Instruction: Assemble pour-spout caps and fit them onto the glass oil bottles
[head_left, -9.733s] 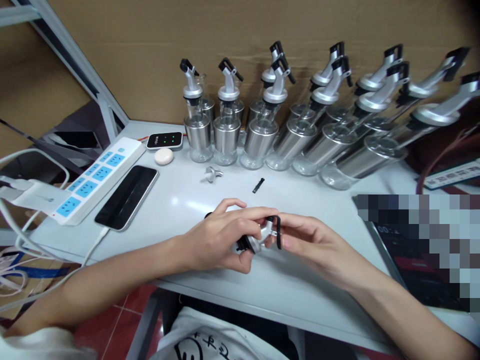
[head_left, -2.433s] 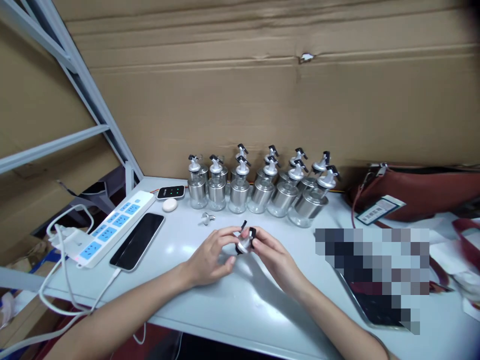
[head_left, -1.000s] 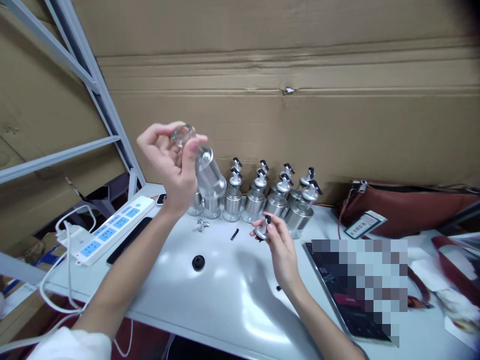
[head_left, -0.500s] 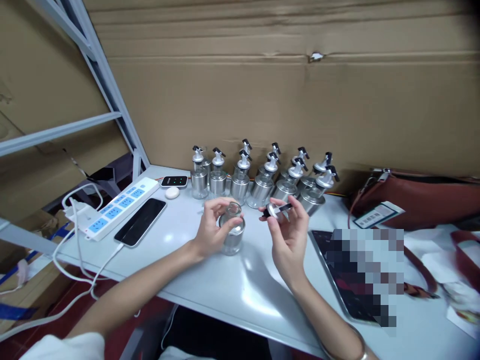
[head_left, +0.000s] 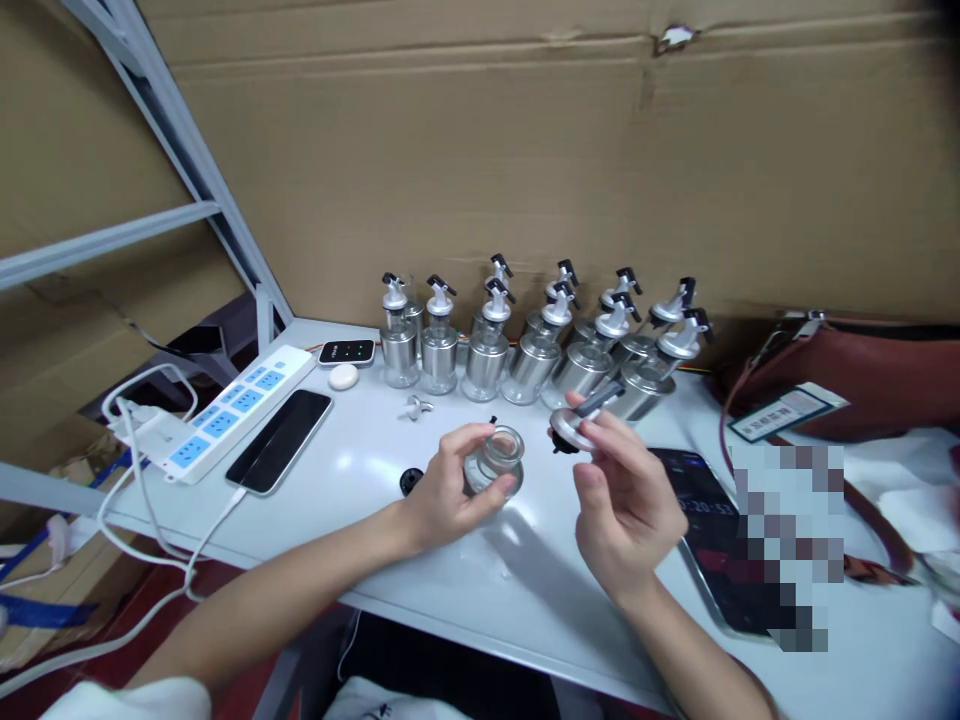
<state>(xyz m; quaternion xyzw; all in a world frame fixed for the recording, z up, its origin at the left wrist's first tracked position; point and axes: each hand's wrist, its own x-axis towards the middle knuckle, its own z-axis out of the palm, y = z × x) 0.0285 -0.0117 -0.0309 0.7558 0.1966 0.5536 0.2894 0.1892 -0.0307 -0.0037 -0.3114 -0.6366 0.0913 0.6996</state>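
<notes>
My left hand (head_left: 450, 492) is closed around a clear glass bottle (head_left: 496, 462) with no cap, standing on the white table (head_left: 465, 590). My right hand (head_left: 622, 490) pinches a silver pourer cap with a black lever (head_left: 579, 422), held just right of the bottle's open mouth and apart from it. A black round stopper (head_left: 409, 480) lies on the table left of my left hand. A small silver spout part (head_left: 415, 406) lies farther back.
Several capped bottles (head_left: 540, 345) stand in rows against the cardboard wall. A power strip (head_left: 225, 410), a dark phone (head_left: 279, 440), a small black device (head_left: 345, 352) and a white oval case (head_left: 343, 377) sit at left. A dark tablet (head_left: 705, 520) and a brown bag (head_left: 862, 370) are at right.
The bottle came down from the air a second ago and now stands on the table in my left hand. My right hand has brought the pourer cap closer to the bottle's mouth.
</notes>
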